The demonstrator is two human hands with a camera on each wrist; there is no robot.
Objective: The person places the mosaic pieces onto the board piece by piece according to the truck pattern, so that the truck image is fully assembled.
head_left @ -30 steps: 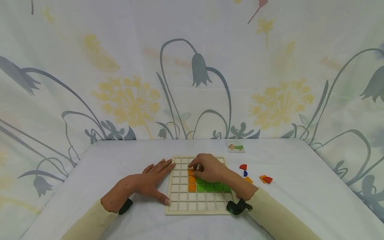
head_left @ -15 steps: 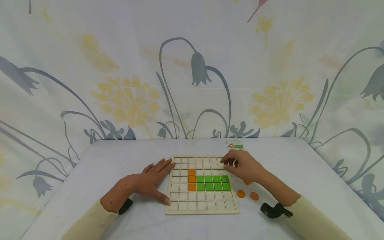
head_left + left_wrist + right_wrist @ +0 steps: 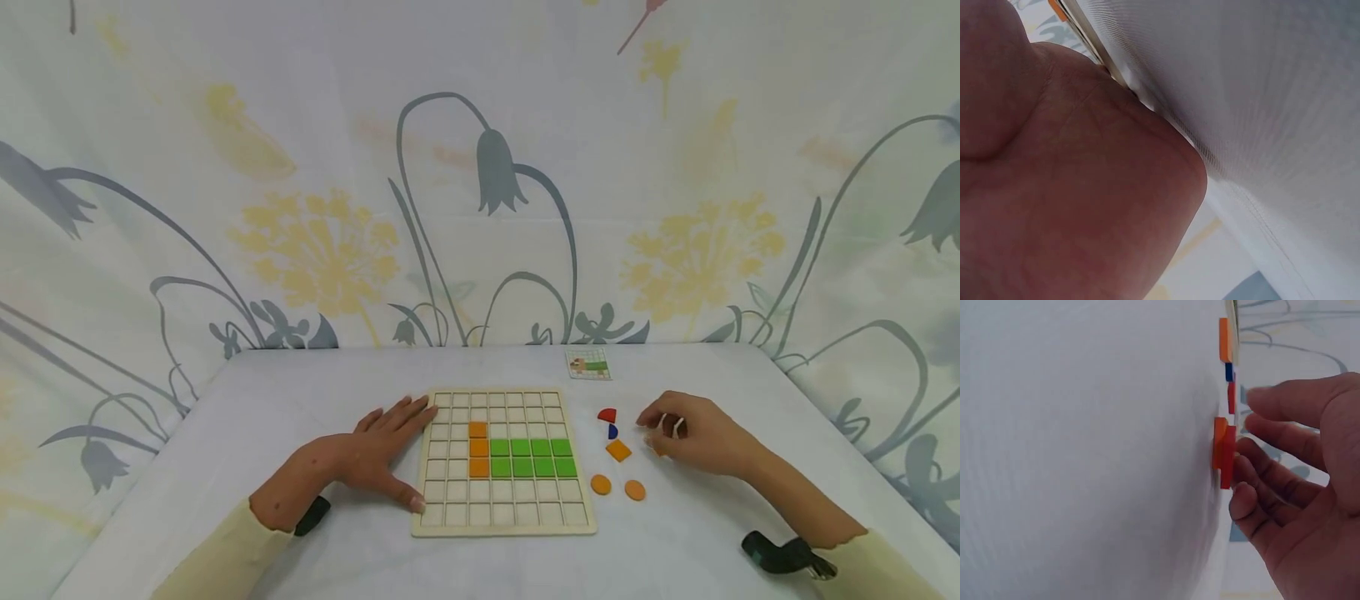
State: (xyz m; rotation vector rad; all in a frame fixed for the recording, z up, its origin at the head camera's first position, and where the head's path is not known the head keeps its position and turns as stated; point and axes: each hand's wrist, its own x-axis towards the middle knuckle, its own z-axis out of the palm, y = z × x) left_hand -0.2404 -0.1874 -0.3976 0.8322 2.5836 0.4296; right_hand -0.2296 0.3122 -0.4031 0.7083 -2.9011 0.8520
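A pale wooden grid board (image 3: 502,492) lies on the table with a column of orange square tiles (image 3: 478,447) and two rows of green square tiles (image 3: 522,467) in its cells. My left hand (image 3: 378,452) rests spread against the board's left edge, its thumb touching the lower left corner. To the right of the board, my right hand (image 3: 697,435) hovers with loosely bent fingers by an orange tile (image 3: 1219,442) and an overlapping red piece (image 3: 1228,457). Nothing shows between thumb and forefinger; in the head view the hand mostly hides this pair.
Between board and right hand lie a red quarter-circle (image 3: 607,415), a blue half-circle (image 3: 612,432) and an orange square (image 3: 618,451). Two orange discs (image 3: 601,484) sit nearer the front. A small printed pattern card (image 3: 588,364) lies at the back. A patterned cloth (image 3: 337,208) hangs behind.
My right hand has left the board's upper middle and moved right to the loose pieces. An orange tile's upper cell is uncovered now. The left hand has stayed in place.
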